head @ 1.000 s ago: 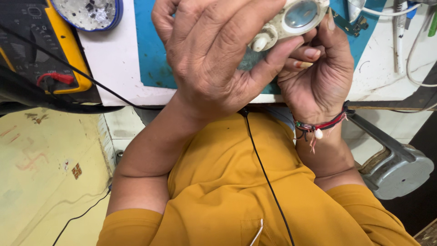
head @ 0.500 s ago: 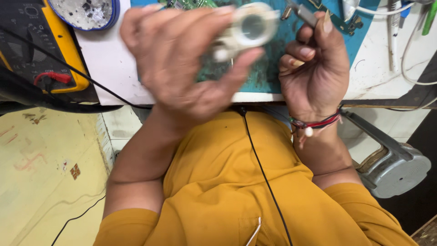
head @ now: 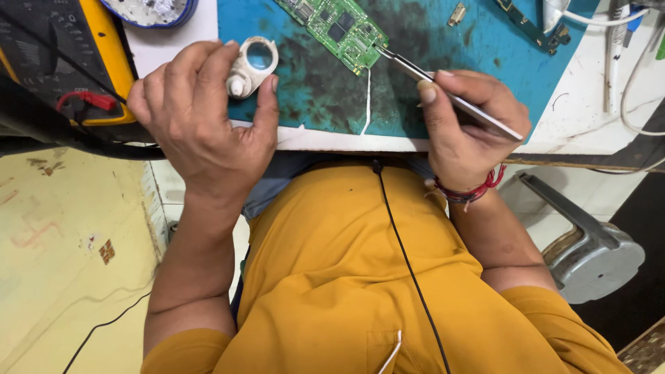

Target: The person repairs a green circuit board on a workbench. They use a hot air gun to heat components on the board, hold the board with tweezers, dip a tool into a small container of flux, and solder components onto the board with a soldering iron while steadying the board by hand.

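Left hand (head: 201, 125) fingers (head: 267, 104) wrapped around small white round loupe (head: 253, 64), resting on teal mat (head: 429, 41) at worktop edge. Right hand (head: 464, 128) pinches slim metal tweezers (head: 443, 93), tips touching green circuit board (head: 332, 31) on mat.

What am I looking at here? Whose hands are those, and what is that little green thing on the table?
There is no machine here, just a person working. The camera sits on the person's head and looks straight down, so you see their own two hands and their yellow shirt.

The left hand holds a small white magnifying loupe, a tiny lens for seeing small parts. The right hand holds metal tweezers, and their tip touches the green circuit board.

The board lies on a stained blue mat on a white workbench. At the left sits a yellow and black multimeter with a red lead, and above it is a round blue-rimmed dish.
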The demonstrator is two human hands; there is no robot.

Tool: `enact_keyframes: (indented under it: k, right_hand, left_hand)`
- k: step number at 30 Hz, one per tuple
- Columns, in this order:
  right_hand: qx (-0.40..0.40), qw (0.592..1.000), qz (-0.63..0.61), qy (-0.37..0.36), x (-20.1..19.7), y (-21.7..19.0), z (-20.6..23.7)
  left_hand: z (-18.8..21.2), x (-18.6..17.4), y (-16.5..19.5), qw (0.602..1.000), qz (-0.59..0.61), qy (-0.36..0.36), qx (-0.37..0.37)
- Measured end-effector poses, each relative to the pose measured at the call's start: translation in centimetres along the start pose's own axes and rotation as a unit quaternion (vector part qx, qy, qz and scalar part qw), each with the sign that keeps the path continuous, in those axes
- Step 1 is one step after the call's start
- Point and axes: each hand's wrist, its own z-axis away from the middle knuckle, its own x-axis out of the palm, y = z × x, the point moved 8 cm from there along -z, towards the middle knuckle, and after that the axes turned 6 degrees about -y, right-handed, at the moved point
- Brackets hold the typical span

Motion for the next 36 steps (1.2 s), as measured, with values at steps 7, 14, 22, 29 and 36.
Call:
enact_keyframes:
  k: [7, 14, 22, 29, 36]
  right_hand:
    - [-0.124, 0.981, 0.13, -0.078, 2.1, -3.1, -1.3]
    - [-0.163, 0.972, 0.131, -0.103, 2.9, -3.8, -1.8]
    - [-0.177, 0.968, 0.14, -0.111, 3.1, -4.0, -1.9]
    - [-0.18, 0.966, 0.149, -0.111, 3.2, -4.1, -1.9]
    - [-0.181, 0.965, 0.152, -0.109, 3.3, -4.1, -1.8]
  left_hand:
    - [-1.0, 0.3, 1.9, 0.999, 0.0, 0.027, 0.031]
    - [-1.6, 2.0, 4.2, 0.996, 0.03, 0.01, 0.081]
    - [-1.6, 2.3, 3.9, 0.996, 0.041, 0.001, 0.079]
    - [-1.7, 2.4, 3.9, 0.996, 0.045, 0.0, 0.078]
    - [-1.7, 2.3, 3.9, 0.996, 0.054, -0.003, 0.075]
